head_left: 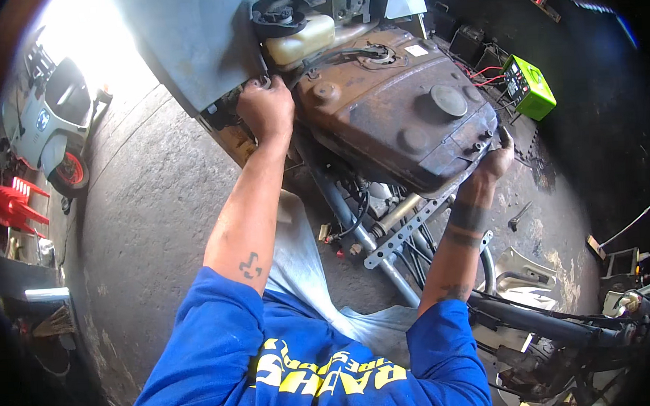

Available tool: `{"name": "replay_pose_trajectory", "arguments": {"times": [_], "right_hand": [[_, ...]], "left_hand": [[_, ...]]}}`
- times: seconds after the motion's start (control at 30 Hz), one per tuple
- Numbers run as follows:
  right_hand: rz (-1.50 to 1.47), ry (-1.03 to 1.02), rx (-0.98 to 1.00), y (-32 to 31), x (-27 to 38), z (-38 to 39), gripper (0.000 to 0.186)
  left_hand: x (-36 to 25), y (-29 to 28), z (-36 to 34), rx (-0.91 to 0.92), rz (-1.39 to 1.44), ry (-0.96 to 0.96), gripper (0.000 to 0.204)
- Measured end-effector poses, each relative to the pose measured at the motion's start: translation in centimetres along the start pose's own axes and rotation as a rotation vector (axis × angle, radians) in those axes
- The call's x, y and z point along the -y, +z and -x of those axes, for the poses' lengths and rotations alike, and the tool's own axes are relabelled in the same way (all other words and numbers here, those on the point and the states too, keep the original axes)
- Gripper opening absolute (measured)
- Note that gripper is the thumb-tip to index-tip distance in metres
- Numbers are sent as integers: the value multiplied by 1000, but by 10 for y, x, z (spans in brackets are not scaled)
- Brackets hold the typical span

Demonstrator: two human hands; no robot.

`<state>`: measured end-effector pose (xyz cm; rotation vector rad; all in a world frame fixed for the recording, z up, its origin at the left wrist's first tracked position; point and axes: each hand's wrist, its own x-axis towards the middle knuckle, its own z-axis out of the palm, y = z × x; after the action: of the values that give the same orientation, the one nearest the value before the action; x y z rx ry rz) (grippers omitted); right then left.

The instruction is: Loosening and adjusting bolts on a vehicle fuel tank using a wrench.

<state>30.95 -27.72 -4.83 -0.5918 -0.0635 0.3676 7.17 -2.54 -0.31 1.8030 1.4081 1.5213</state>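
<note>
A rusty brown metal fuel tank [365, 121] sits tilted across a scooter's tubular frame [393, 269]. My right hand [496, 161] is wrapped round the tank's near right corner, thumb up along its side. My left hand [266, 110] is closed in a fist beside the tank's left edge, right by the lower edge of a grey body panel [187, 46]. Whatever its fingers grip is hidden behind them. A yellowed plastic reservoir [301, 41] stands just beyond my left hand. On top of the tank are a round grey cap [448, 101] and a hose [340, 53].
A lime-green battery charger [529, 87] with red leads stands at the far right. To the left are a parked scooter [53, 128] and red plastic chairs [19, 205]. A perforated metal strip [406, 232] and cables cross the frame. Pliers [519, 215] lie on the floor.
</note>
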Motion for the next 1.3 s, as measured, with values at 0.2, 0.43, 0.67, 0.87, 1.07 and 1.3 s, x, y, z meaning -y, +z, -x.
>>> {"name": "replay_pose_trajectory", "arguments": {"times": [0.2, 0.43, 0.67, 0.87, 1.07, 1.3], "right_hand": [[-133, 53, 162, 56, 0, 86, 25], [-34, -60, 172, 43, -11, 89, 20], [211, -154, 197, 45, -11, 97, 36], [233, -201, 106, 48, -11, 93, 23], [240, -219, 111, 56, -11, 96, 16], [239, -171, 154, 35, -13, 81, 18]], "left_hand": [[5, -9, 1, 53, -50, 12, 29], [0, -4, -1, 12, -137, -66, 30], [4, -10, 1, 45, -90, -21, 33], [15, 0, -7, -39, -178, 110, 33], [6, -1, -9, 7, -192, -5, 34], [54, -62, 14, 592, 226, 78, 29]]}}
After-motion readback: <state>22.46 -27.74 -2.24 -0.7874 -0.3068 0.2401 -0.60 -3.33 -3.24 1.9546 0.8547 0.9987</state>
